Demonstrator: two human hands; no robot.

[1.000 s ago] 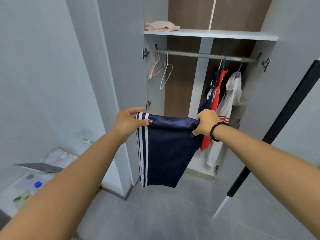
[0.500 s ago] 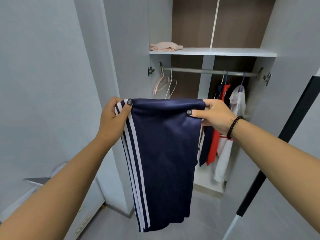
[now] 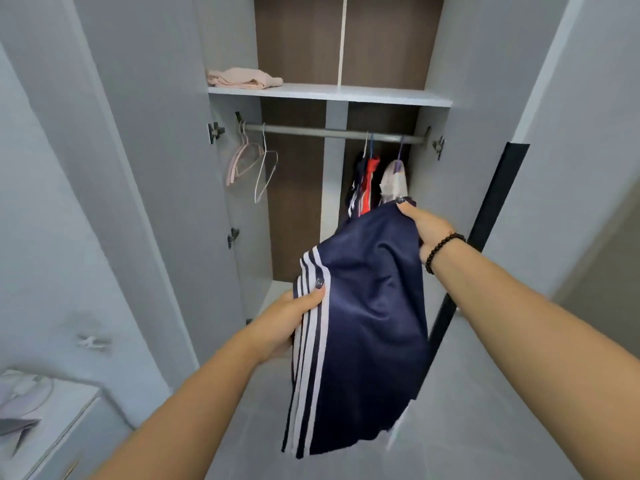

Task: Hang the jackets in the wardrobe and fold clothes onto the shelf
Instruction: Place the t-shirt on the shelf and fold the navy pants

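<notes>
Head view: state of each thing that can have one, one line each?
Navy striped garment: held in the air by both hands, partly folded.
Left hand: grips the striped edge.
Right hand: grips the upper corner.
Wardrobe doors: open.
Pink garment: folded, on the shelf.
Two hangers: empty, on the rail.
Jackets: hanging at the rail's right.

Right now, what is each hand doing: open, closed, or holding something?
Left hand: grips the striped edge of the navy track pants.
Right hand: grips the upper corner of the same pants.
</notes>
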